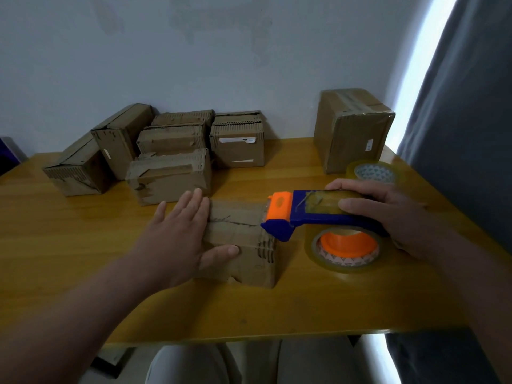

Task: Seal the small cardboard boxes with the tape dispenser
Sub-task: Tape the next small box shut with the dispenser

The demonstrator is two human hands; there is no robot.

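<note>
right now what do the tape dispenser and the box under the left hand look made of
Tape dispenser: likely hard plastic, smooth blue and orange moulded body. Box: corrugated cardboard, matte brown; fluted edges show at its worn right end.

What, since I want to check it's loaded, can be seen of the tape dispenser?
The tape dispenser is a blue plastic frame with an orange head at its left end and an orange hub carrying a thick roll of clear, yellowish tape. The right hand grips it from above, fingers curled over the frame. Its head sits at the right end of the cardboard box, which the left hand presses flat.
</note>
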